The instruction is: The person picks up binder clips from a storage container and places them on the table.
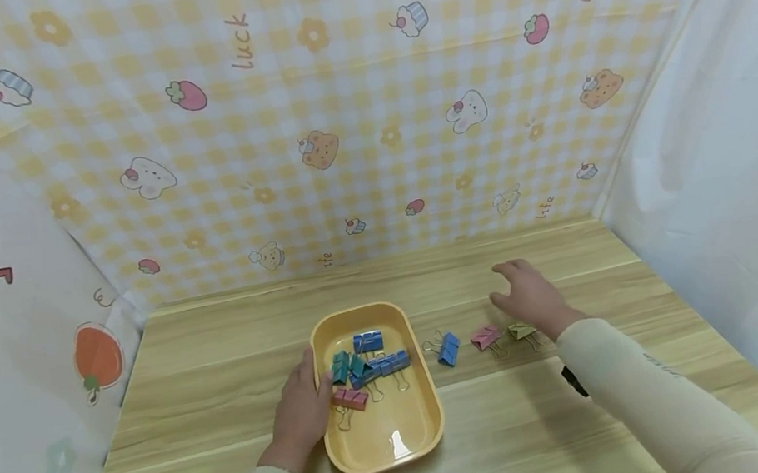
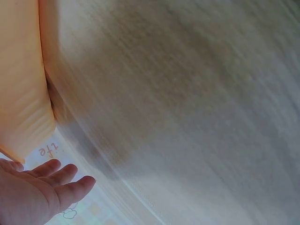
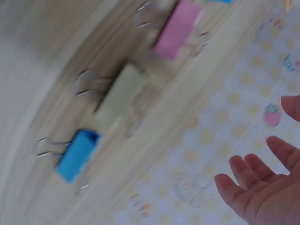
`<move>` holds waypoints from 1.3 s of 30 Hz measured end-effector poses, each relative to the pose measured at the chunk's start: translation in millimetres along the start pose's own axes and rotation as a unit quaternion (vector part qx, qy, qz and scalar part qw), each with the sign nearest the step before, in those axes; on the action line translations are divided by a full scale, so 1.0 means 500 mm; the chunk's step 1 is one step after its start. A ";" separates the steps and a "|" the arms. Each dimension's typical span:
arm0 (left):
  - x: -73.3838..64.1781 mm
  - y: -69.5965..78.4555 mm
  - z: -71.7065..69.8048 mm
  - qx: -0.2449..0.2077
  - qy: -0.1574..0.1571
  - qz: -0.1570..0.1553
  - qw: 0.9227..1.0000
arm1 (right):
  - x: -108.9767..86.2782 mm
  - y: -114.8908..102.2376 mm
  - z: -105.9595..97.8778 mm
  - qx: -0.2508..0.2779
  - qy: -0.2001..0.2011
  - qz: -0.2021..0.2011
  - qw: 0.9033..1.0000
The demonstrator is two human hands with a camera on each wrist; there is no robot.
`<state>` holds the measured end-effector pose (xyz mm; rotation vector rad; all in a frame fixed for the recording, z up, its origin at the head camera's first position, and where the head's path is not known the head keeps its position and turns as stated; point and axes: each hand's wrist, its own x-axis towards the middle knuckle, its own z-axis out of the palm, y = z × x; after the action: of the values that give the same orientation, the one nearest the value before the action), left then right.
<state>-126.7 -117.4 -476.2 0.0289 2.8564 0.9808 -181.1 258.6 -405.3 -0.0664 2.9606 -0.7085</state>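
Note:
A yellow tray (image 1: pixel 386 447) stands on the table with several blue, green and red binder clips inside. At its left side is my left hand (image 1: pixel 302 402), the thumb at the rim and the fingers extended; the left wrist view also shows the tray wall (image 2: pixel 23 70) beside it. My right hand (image 1: pixel 530 296) is empty, fingers spread, over the table behind the row of clips. Right of the tray lie a blue binder clip (image 1: pixel 448 349), a pink binder clip (image 1: pixel 486 338) and a yellow binder clip (image 1: pixel 521 331). Another blue binder clip (image 3: pixel 78 154) shows in the right wrist view; the right arm hides it from the head view.
The wooden table (image 1: pixel 228 331) ends at a checked cloth (image 1: pixel 356 105) hanging behind it. White cloths (image 1: pixel 747 121) hang on both sides.

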 end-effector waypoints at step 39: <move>-0.001 -0.006 0.003 0.008 0.009 0.013 1.000 | 0.000 -0.322 0.116 -0.105 -0.099 -0.232 0.962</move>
<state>-126.0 -118.7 -479.3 0.0609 2.8871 0.9673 -171.9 89.1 -383.9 -0.8169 2.8265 -0.3893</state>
